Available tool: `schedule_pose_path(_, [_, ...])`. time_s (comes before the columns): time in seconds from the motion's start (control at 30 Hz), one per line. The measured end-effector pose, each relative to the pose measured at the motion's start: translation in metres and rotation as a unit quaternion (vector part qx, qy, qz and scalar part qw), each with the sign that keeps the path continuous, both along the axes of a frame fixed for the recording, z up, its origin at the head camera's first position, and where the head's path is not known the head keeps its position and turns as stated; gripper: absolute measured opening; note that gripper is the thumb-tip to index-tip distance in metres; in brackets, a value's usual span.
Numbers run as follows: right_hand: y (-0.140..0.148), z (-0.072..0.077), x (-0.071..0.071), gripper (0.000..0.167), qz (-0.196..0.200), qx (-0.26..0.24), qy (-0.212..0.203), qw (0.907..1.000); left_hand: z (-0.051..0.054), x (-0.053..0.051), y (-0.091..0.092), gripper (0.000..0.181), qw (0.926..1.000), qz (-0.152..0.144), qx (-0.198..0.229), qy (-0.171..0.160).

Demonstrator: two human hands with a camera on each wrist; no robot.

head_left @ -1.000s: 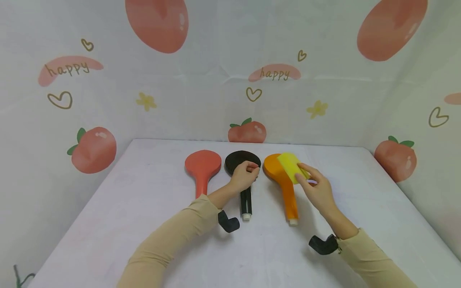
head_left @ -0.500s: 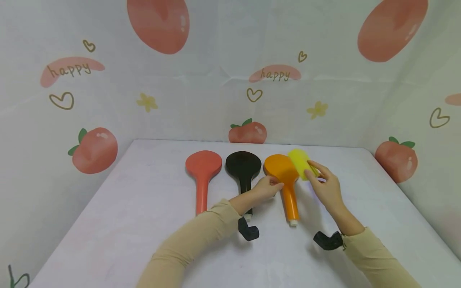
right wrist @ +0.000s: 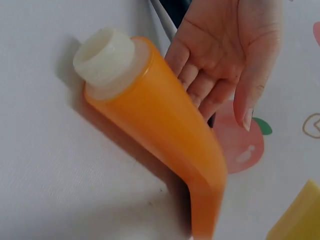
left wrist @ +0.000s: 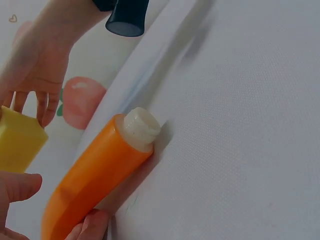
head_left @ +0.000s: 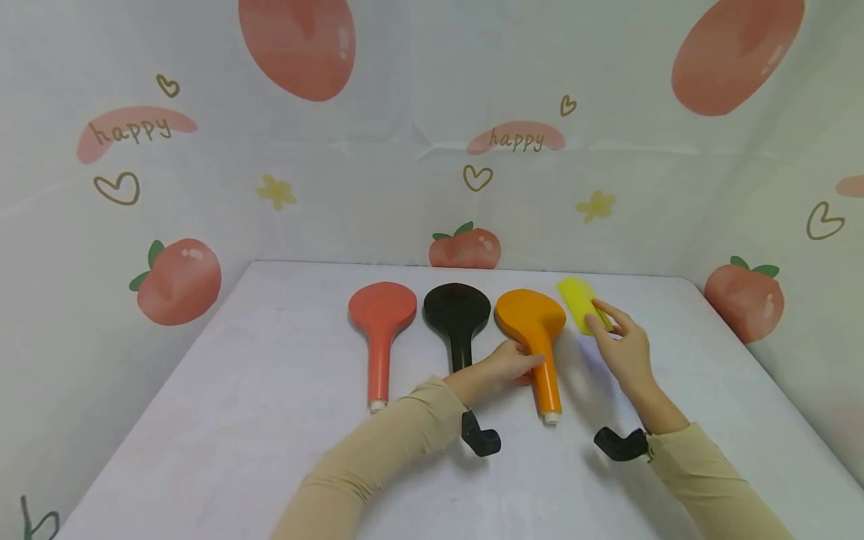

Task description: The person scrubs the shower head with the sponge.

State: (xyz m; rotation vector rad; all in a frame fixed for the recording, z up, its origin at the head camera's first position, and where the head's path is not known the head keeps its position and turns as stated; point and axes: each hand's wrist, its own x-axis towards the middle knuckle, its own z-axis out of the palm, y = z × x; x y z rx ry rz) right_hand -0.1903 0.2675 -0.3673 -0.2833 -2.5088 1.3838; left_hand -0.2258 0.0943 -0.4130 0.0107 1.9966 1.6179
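Observation:
An orange shower head (head_left: 529, 311) lies on the table with its white threaded end (left wrist: 142, 125) toward me. My left hand (head_left: 502, 363) is at its handle. In the right wrist view the fingers of that left hand (right wrist: 220, 55) pass behind the handle, and the thumb stands apart from it. A yellow sponge (head_left: 577, 301) is pinched between thumb and fingers of my right hand (head_left: 626, 354), above the table and right of the orange head. Left of it lie a black shower head (head_left: 457, 306) and a red one (head_left: 382, 306); my left forearm hides the black handle's lower end.
The white tabletop (head_left: 236, 420) spreads around the shower heads, which lie in a row near its back. A cloth backdrop (head_left: 378, 150) with printed fruit rises behind and at both sides. Black wrist mounts (head_left: 619, 444) hang under the sleeves.
My left hand has moved right, from over the black shower head to the orange one's handle. My right hand has drawn the sponge to the right, off the orange head.

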Motion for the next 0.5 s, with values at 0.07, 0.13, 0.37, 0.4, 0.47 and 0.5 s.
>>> schedule_pose_path(0.07, [0.0015, -0.0013, -0.0009, 0.049, -0.002, 0.0, -0.004, 1.0, 0.0001, 0.0017, 0.0019, 0.043, 0.9999, 0.01, -0.004, 0.002])
schedule_pose_path(0.13, [0.0022, -0.0021, -0.0014, 0.05, -0.004, 0.001, -0.007, 1.0, 0.0, 0.0037, 0.0033, 0.037, 0.9996, 0.024, -0.011, 0.004])
schedule_pose_path(0.37, [0.0039, -0.0039, -0.0025, 0.05, -0.003, 0.002, -0.013, 0.9999, -0.0009, 0.0084, 0.0038, 0.029, 0.9976, 0.05, -0.038, 0.028])
schedule_pose_path(0.4, [0.004, -0.004, -0.0029, 0.05, -0.004, 0.003, -0.013, 0.9999, -0.0011, 0.0086, 0.0039, 0.029, 0.9974, 0.051, -0.04, 0.032])
schedule_pose_path(0.47, [0.0039, -0.0039, -0.0036, 0.05, -0.005, 0.005, -0.013, 0.9999, -0.0018, 0.009, 0.0036, 0.028, 0.9971, 0.05, -0.04, 0.042])
schedule_pose_path(0.5, [0.0039, -0.0037, -0.0038, 0.05, -0.006, 0.004, -0.014, 0.9999, -0.0023, 0.009, 0.0035, 0.028, 0.9969, 0.046, -0.041, 0.049])
